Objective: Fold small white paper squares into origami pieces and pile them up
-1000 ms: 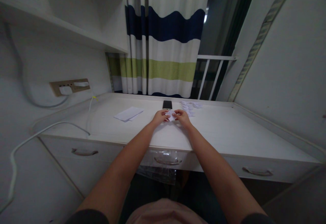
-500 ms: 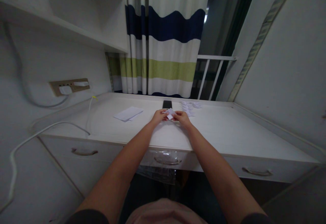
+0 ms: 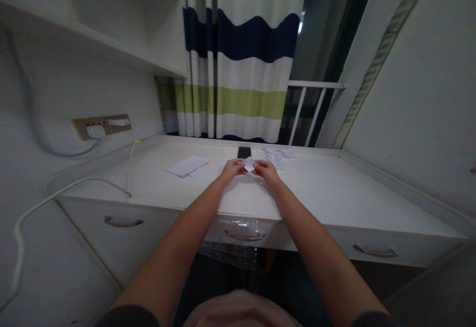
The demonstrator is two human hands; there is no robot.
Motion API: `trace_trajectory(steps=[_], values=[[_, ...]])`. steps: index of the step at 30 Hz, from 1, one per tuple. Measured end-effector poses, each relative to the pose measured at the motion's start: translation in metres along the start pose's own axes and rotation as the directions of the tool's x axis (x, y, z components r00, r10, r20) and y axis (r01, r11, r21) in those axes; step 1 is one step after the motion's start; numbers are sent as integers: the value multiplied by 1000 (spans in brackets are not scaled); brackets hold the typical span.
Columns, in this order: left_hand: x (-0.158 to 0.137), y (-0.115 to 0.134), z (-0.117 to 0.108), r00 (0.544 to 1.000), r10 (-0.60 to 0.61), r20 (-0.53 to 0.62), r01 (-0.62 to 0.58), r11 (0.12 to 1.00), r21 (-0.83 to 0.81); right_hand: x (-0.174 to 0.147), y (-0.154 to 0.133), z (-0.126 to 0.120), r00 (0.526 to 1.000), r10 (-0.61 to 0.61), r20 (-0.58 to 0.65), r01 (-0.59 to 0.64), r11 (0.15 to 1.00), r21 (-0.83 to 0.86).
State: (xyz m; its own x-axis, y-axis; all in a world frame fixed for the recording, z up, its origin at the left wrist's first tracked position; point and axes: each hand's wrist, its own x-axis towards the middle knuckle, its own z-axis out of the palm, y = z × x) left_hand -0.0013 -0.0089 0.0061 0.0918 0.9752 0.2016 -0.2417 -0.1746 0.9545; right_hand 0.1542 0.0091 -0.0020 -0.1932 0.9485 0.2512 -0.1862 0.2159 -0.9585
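Note:
A small folded piece of white paper [image 3: 249, 164] is held between my two hands above the desk. My left hand [image 3: 232, 168] pinches its left corner, and my right hand [image 3: 267, 170] grips the right side. The paper looks roughly diamond-shaped; its finer creases are too small to make out. Just beyond my hands lies a black phone [image 3: 244, 152]. Several small folded paper pieces [image 3: 275, 156] are grouped behind my right hand. To the left of my left hand rest flat white paper sheets [image 3: 188, 166], one partly over another.
The white desk [image 3: 327, 193] has drawers with metal handles along its front. A white cable [image 3: 74, 183] hangs over the left edge, near a wall socket [image 3: 101, 126]. A striped curtain [image 3: 253, 69] and white railing [image 3: 316, 84] stand at the back, and a shelf overhangs the left.
The paper has changed its look between my fingers: a small white square flap at its front no longer stands out, and a plainer diamond shows. My hands have barely shifted.

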Motion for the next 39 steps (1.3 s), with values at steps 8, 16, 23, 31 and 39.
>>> trace_trajectory(steps=[8,16,23,31,39], values=[[-1,1,0,1000,-24,4,24,998,-63,-1,-2,2,1000,26,-8,-26,998,52],[-1,4,0,999,-34,-42,30,995,-90,-5,-6,5,1000,13,-1,-13,997,73],[-1,4,-1,998,-49,-42,45,995,-93,-4,-5,5,1000,-7,18,6,999,52],[-1,4,-1,997,-71,-21,68,988,-140,-7,-8,7,1000,19,19,-21,995,93],[-2,4,0,997,-67,-32,63,989,-131,-5,-7,6,1000,17,20,-19,998,68]])
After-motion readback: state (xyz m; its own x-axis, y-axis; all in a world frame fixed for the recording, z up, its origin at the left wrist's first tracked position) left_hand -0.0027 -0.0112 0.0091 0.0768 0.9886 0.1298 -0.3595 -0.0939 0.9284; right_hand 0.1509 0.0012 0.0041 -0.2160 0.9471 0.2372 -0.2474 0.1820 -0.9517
